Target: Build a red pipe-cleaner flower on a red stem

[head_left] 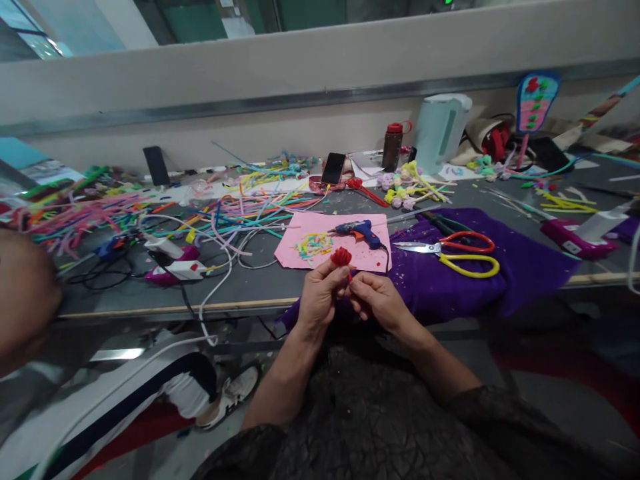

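Note:
A red fuzzy pipe-cleaner flower [341, 257] stands up between the fingers of my left hand [320, 293], which pinches it near its base. Close beside it, my right hand [380, 298] pinches the red stem below the flower head. Just beyond my hands lies a pink sheet [300, 230]. On it rest a blue and orange glue gun [364, 232] and a heap of short cut pipe-cleaner pieces [316, 247]. To the right, scissors [450, 253] with one red and one yellow handle lie on a purple cloth [515, 267].
Many loose pipe cleaners [255, 207] cover the table's left side. Power strips [175, 267] with trailing cables sit near the front edge. Along the back stand a kettle [443, 133], a brown bottle [393, 147] and a phone [333, 168]. Another person's leg [150, 380] is at left.

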